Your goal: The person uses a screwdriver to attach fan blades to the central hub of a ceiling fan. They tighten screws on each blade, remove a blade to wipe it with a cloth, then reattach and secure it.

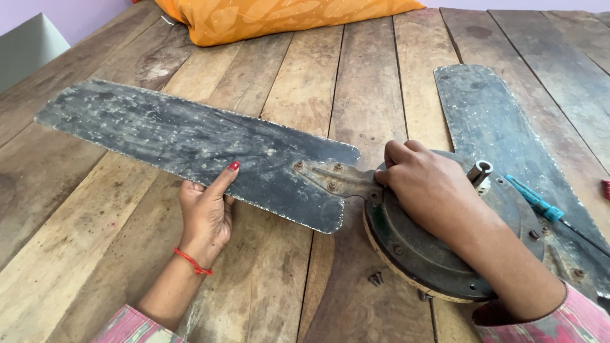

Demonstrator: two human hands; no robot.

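1. left hand [206, 213] under the near edge of a dirty dark fan blade [190, 143], thumb up on its top face, fingers curled beneath, gripping it.
2. blade long axis running from upper left, beyond the left hand, down to its bracket end [330, 178] between the hands; broad tip pointing away to the left.
3. right hand [426, 187] closed over the round fan motor housing [438, 248], fingertips pressing where the bracket meets it.
4. second blade [502, 127] past the right hand, pointing away and slightly left.
5. blue screwdriver [537, 203] just right of the right hand.
6. loose screws [376, 277] on the tabletop [95, 254] near the housing's front rim.
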